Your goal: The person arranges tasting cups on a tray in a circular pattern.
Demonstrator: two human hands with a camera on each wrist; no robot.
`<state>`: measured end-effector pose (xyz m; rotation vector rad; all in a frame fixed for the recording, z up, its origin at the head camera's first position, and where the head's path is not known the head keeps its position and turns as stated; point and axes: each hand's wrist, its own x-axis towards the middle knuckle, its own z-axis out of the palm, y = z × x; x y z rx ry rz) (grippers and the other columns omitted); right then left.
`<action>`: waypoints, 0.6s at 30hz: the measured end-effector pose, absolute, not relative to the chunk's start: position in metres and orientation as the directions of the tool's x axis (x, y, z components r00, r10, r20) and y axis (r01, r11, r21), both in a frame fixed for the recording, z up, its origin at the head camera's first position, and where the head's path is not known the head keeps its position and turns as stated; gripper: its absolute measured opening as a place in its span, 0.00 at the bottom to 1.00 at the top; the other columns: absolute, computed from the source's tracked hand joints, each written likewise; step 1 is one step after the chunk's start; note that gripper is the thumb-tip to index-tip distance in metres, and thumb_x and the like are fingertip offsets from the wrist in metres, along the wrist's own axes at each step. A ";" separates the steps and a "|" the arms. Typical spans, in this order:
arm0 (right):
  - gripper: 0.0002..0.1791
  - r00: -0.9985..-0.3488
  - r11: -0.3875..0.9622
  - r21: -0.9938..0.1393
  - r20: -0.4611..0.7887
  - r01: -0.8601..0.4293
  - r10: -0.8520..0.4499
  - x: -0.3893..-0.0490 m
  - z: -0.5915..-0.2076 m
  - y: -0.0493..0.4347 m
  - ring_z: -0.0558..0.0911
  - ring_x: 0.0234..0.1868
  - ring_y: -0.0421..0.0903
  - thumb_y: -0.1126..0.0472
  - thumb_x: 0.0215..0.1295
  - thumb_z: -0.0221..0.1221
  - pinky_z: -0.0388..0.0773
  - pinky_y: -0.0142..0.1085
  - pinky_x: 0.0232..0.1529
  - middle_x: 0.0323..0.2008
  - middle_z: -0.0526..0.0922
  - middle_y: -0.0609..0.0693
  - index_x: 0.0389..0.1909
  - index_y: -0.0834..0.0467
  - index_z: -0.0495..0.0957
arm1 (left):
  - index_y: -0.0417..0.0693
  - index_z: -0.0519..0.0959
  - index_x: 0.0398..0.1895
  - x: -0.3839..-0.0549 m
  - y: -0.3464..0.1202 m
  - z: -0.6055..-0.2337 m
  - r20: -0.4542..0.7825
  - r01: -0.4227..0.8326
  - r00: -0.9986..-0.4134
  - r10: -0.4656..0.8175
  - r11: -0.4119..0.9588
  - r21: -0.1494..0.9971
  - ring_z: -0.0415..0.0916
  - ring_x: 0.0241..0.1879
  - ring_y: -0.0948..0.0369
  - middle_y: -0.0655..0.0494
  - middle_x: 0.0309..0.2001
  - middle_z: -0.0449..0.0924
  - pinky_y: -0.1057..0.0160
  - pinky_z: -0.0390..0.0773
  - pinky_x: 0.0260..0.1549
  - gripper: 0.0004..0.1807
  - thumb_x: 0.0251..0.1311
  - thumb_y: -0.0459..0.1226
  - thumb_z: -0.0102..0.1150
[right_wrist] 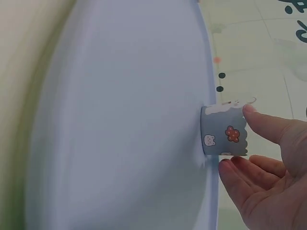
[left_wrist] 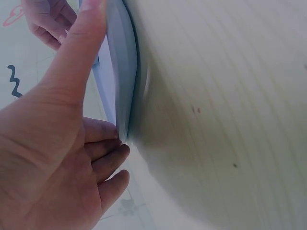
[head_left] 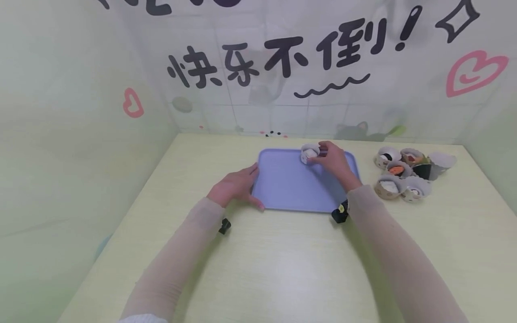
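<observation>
A pale blue-purple tray [head_left: 288, 188] lies on the table. On its far edge stands a small patterned paper cup [right_wrist: 223, 132] with something white inside. My right hand [head_left: 336, 162] pinches this cup between thumb and fingertips, the thumb at its rim in the right wrist view. At the tray's left end my left hand [head_left: 236, 185] rests with thumb and fingers spread. In the left wrist view its straight thumb [left_wrist: 76, 52] lies along the tray's side, and the fingertips [left_wrist: 115, 160] touch near the far corner.
Right of the tray several paper cups [head_left: 416, 188] stand close together, some holding orange, white or dark pieces. A wall [head_left: 258, 119] with printed lettering rises behind the table [head_left: 282, 264]. Black wrist devices [head_left: 340, 213] sit under both sleeves.
</observation>
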<state>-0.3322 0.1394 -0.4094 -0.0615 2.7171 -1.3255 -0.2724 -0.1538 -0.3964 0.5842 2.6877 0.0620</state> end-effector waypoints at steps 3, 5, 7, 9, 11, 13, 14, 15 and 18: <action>0.41 -0.991 0.624 -0.781 -0.095 0.016 -0.093 -0.329 -0.406 0.142 0.72 0.69 0.60 0.55 0.65 0.65 0.70 0.51 0.70 0.69 0.70 0.66 0.73 0.66 0.59 | 0.41 0.40 0.80 -0.273 -0.154 -0.397 -0.364 0.396 -0.836 0.411 0.911 0.119 0.44 0.80 0.49 0.46 0.82 0.35 0.51 0.59 0.76 0.76 0.37 0.70 0.70; 0.41 -0.991 0.629 -0.777 -0.096 0.018 -0.091 -0.326 -0.403 0.145 0.72 0.69 0.60 0.55 0.65 0.65 0.70 0.51 0.70 0.68 0.71 0.65 0.73 0.66 0.59 | 0.40 0.40 0.80 -0.273 -0.154 -0.397 -0.363 0.398 -0.835 0.414 0.909 0.122 0.44 0.80 0.49 0.46 0.82 0.35 0.51 0.59 0.76 0.76 0.37 0.70 0.70; 0.40 -0.992 0.633 -0.774 -0.092 0.015 -0.089 -0.323 -0.401 0.147 0.72 0.69 0.60 0.55 0.65 0.65 0.71 0.51 0.69 0.68 0.71 0.64 0.73 0.66 0.60 | 0.40 0.40 0.80 -0.274 -0.154 -0.398 -0.363 0.402 -0.834 0.416 0.908 0.118 0.44 0.80 0.49 0.45 0.82 0.35 0.51 0.59 0.76 0.76 0.38 0.70 0.70; 0.40 -0.993 0.638 -0.770 -0.085 0.013 -0.084 -0.319 -0.399 0.149 0.73 0.68 0.60 0.55 0.65 0.65 0.72 0.51 0.69 0.68 0.71 0.64 0.73 0.65 0.60 | 0.40 0.40 0.80 -0.274 -0.154 -0.398 -0.362 0.402 -0.834 0.417 0.908 0.118 0.44 0.80 0.49 0.45 0.82 0.35 0.51 0.59 0.76 0.76 0.38 0.70 0.70; 0.40 -0.993 0.630 -0.776 -0.083 0.012 -0.083 -0.314 -0.397 0.152 0.73 0.68 0.60 0.55 0.66 0.64 0.72 0.52 0.69 0.69 0.70 0.64 0.73 0.65 0.60 | 0.40 0.39 0.80 -0.274 -0.154 -0.398 -0.365 0.403 -0.832 0.417 0.908 0.117 0.43 0.80 0.50 0.45 0.82 0.35 0.51 0.59 0.76 0.76 0.38 0.70 0.70; 0.39 -0.993 0.619 -0.785 -0.080 0.010 -0.086 -0.311 -0.397 0.154 0.72 0.69 0.61 0.56 0.66 0.64 0.71 0.52 0.69 0.69 0.70 0.65 0.73 0.65 0.59 | 0.40 0.40 0.80 -0.274 -0.154 -0.398 -0.367 0.405 -0.831 0.418 0.907 0.117 0.43 0.80 0.50 0.45 0.82 0.35 0.51 0.59 0.76 0.75 0.39 0.70 0.70; 0.39 -0.993 0.614 -0.789 -0.079 0.008 -0.088 -0.309 -0.396 0.155 0.72 0.69 0.61 0.56 0.66 0.64 0.71 0.52 0.69 0.70 0.70 0.65 0.73 0.65 0.59 | 0.40 0.40 0.80 -0.274 -0.154 -0.398 -0.367 0.405 -0.831 0.418 0.907 0.118 0.43 0.80 0.50 0.45 0.82 0.35 0.51 0.59 0.76 0.75 0.39 0.70 0.70; 0.39 -0.993 0.607 -0.794 -0.078 0.006 -0.091 -0.308 -0.396 0.156 0.72 0.69 0.61 0.56 0.67 0.64 0.71 0.52 0.69 0.70 0.69 0.64 0.73 0.65 0.59 | 0.40 0.40 0.80 -0.274 -0.154 -0.398 -0.367 0.406 -0.830 0.420 0.906 0.119 0.43 0.80 0.50 0.45 0.82 0.35 0.51 0.59 0.76 0.75 0.39 0.69 0.70; 0.39 -0.993 0.599 -0.801 -0.073 0.000 -0.098 -0.304 -0.394 0.159 0.72 0.69 0.61 0.56 0.67 0.64 0.71 0.53 0.69 0.70 0.69 0.64 0.73 0.64 0.59 | 0.40 0.40 0.80 -0.274 -0.155 -0.398 -0.365 0.410 -0.829 0.424 0.904 0.120 0.43 0.80 0.49 0.45 0.82 0.35 0.51 0.59 0.76 0.75 0.39 0.70 0.70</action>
